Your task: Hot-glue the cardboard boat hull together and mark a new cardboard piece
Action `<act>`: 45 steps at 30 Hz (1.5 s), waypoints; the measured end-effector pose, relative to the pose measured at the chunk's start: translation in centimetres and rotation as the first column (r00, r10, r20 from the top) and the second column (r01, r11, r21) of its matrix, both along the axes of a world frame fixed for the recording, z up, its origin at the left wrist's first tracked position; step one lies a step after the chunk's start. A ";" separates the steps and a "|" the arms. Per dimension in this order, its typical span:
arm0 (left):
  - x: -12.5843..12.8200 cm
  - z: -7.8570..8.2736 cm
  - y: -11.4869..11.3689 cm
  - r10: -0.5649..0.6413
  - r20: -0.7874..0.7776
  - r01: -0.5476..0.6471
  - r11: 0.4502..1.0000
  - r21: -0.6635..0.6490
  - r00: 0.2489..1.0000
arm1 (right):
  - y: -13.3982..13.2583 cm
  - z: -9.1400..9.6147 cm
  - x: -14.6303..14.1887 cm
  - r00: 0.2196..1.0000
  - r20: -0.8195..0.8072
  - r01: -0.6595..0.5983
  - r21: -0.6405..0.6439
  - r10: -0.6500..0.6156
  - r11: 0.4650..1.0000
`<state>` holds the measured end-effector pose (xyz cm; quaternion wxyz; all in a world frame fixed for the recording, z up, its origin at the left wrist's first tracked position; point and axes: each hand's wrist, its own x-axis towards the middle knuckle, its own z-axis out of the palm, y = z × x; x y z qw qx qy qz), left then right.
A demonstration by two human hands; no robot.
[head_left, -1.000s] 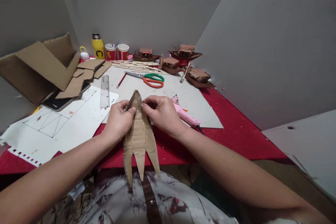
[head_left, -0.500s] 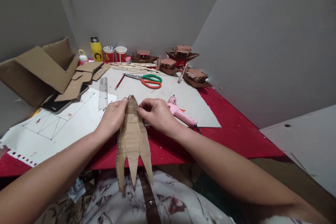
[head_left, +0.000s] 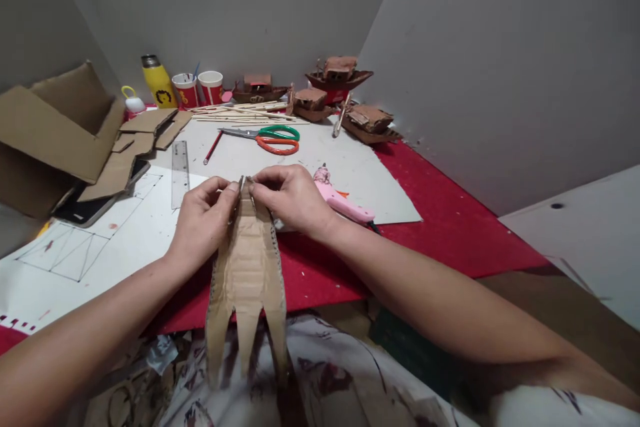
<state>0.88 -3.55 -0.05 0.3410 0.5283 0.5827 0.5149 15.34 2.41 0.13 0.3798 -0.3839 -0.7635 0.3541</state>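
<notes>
A long cut piece of cardboard (head_left: pixel 249 260) stands between my hands, its narrow end up and away from me. Three pointed strips at its near end hang over the table edge above my lap. My left hand (head_left: pixel 207 210) pinches the left edge near the narrow tip, thumb on top. On the other side, my right hand (head_left: pixel 293 197) grips the right edge close to the tip between thumb and fingers. The long sides are bent up, showing a corrugated edge. Just right of my right hand lies a pink hot glue gun (head_left: pixel 345 200).
Scissors (head_left: pixel 277 140), a pencil (head_left: pixel 213 147) and a ruler (head_left: pixel 181 173) lie ahead. Behind are wooden sticks (head_left: pixel 245 112), cups (head_left: pixel 211 87), a yellow bottle (head_left: pixel 159 83) and several cardboard boats (head_left: pixel 370 121). Cardboard scraps (head_left: pixel 117 170) and a drawing sheet (head_left: pixel 95 250) are left.
Both hands have shifted onto the narrow tip and draw its two sides closer together. The cardboard has moved slightly nearer to me, and the camera view has turned a little.
</notes>
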 end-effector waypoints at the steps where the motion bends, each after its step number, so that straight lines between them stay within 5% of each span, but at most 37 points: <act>1: 0.1 0.0 0.0 -0.001 -0.011 0.001 1.000 0.017 1.000 | 0.0 0.0 0.0 1.000 -0.010 0.006 -0.008 -0.006 1.000; 10: 0.8 0.0 0.1 0.039 -0.151 -0.028 0.997 0.078 0.988 | -0.2 0.3 0.5 0.998 -0.059 -0.004 -0.071 0.000 0.997; 16: 1.1 0.3 -0.2 0.032 0.014 -0.032 0.999 -0.018 0.999 | 0.0 0.5 0.4 0.988 -0.157 -0.033 -0.199 0.001 0.979; 21: 0.8 0.1 -0.3 0.026 -0.204 0.001 0.991 0.133 0.979 | -0.4 0.9 0.6 0.991 -0.131 -0.057 -0.190 0.032 0.980; 28: 0.6 0.5 -0.4 -0.016 -0.257 0.065 0.981 0.185 0.966 | -0.8 1.7 1.3 0.996 -0.068 -0.069 -0.105 0.062 0.992; 32: 0.7 1.2 0.2 -0.054 -0.212 0.086 0.986 0.142 0.976 | -0.3 2.8 1.8 0.989 0.111 -0.107 0.037 0.102 0.994; 37: 0.3 2.4 0.8 -0.025 -0.234 0.056 0.990 0.128 0.972 | 0.9 5.3 4.5 0.965 0.209 0.076 0.348 -0.157 0.934; 40: -0.7 2.9 1.0 0.035 -0.264 0.000 0.991 0.132 0.964 | 1.4 5.5 7.8 0.876 0.347 0.168 0.433 -0.336 0.886; 43: -1.8 2.9 1.2 0.043 -0.248 -0.018 0.995 0.103 0.968 | 1.3 3.9 10.5 0.665 0.700 0.045 0.311 -0.261 0.949; 45: -2.2 2.5 1.4 0.037 -0.215 -0.018 0.996 0.087 0.976 | 0.9 2.4 11.5 0.573 0.796 -0.015 0.250 -0.197 0.968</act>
